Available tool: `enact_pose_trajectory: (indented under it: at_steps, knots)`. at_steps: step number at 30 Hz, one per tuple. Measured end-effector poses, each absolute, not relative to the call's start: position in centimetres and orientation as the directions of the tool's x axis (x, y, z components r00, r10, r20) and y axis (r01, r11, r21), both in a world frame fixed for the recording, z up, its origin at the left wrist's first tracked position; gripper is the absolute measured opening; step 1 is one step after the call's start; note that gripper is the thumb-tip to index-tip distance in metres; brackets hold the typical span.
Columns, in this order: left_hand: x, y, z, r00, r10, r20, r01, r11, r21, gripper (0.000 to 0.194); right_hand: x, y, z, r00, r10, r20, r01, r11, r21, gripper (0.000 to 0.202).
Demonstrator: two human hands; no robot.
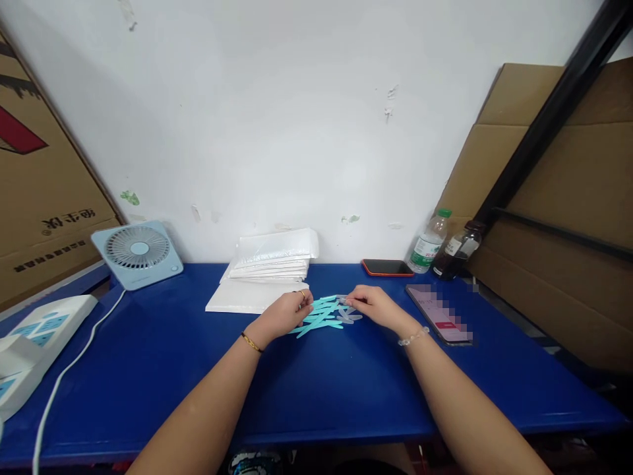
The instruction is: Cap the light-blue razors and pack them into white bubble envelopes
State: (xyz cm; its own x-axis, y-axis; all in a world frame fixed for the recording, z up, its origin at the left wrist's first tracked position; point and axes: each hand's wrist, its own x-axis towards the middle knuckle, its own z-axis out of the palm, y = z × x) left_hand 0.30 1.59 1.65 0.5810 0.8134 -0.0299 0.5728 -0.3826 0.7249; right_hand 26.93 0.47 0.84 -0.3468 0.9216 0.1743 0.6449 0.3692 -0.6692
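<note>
A loose pile of thin turquoise sticks [321, 320] lies criss-crossed on the blue table, between my two hands. Several small clear plastic pieces [350, 316] lie at its right side. My left hand [291, 311], wearing a ring and a bracelet, is at the left end of the pile with its fingers curled together; what they hold, if anything, is hidden. On the other side, my right hand [373, 306] has thumb and forefinger pinched at a clear plastic piece [341, 299] by the pile's upper right edge.
White padded envelopes [270, 264] are stacked behind my left hand. A fan [140, 249] and a power strip [49, 330] sit at the left. To the right are a phone [440, 313], another phone [387, 267], a water bottle [429, 244] and a dark drink bottle [457, 252].
</note>
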Motion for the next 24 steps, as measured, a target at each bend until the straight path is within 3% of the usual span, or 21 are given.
enact_pose_trajectory:
  at_steps: [6,24]
  knots:
    - [0.33,2.04,1.09,0.563,0.821,0.097,0.569,-0.47,0.675,0.018,26.66,0.55,0.44,-0.299,0.945,0.134,0.562,0.288,-0.775,0.038]
    - [0.37,2.0,1.12,0.584,0.808,0.077,0.578,-0.48,0.66,0.018,26.17,-0.03,0.94,-0.404,0.902,0.154,0.493,0.357,-0.793,0.033]
